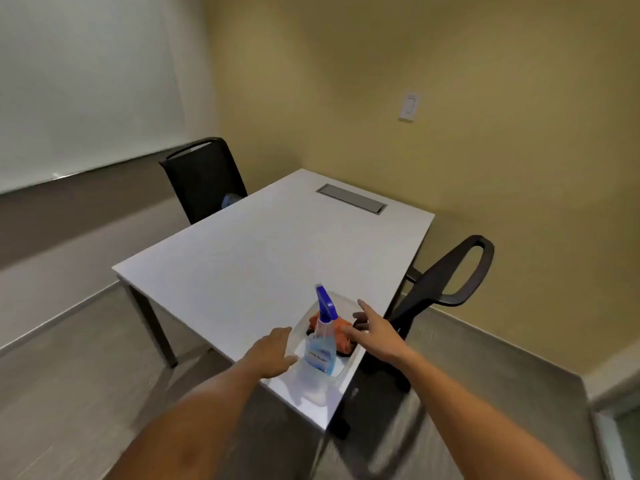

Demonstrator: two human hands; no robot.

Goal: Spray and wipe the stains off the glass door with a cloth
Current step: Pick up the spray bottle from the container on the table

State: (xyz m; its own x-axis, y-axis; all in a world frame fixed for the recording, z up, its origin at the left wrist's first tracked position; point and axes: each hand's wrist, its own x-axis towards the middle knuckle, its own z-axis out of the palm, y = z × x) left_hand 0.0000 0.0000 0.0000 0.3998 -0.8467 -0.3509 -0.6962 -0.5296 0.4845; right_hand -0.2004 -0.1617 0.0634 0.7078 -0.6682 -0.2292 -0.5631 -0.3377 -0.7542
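A clear spray bottle (320, 351) with a blue trigger head and blue label stands upright in a clear plastic tray (341, 374) on the near corner of a white table (249, 258). Behind the bottle an orange cloth (341, 336) lies bunched in the tray. My left hand (273, 351) hovers just left of the bottle with its fingers apart and holds nothing. My right hand (372, 329) is spread above the orange cloth, to the right of the bottle, and is also empty. The glass door is hardly in view; only a glass edge (620, 441) shows at the lower right.
A black chair (204, 178) stands at the table's far left side, with something blue on its seat. Another black chair (446, 282) is tucked at the right side near the tray. A grey cable hatch (351, 198) sits in the tabletop. A whiteboard (79, 88) covers the left wall.
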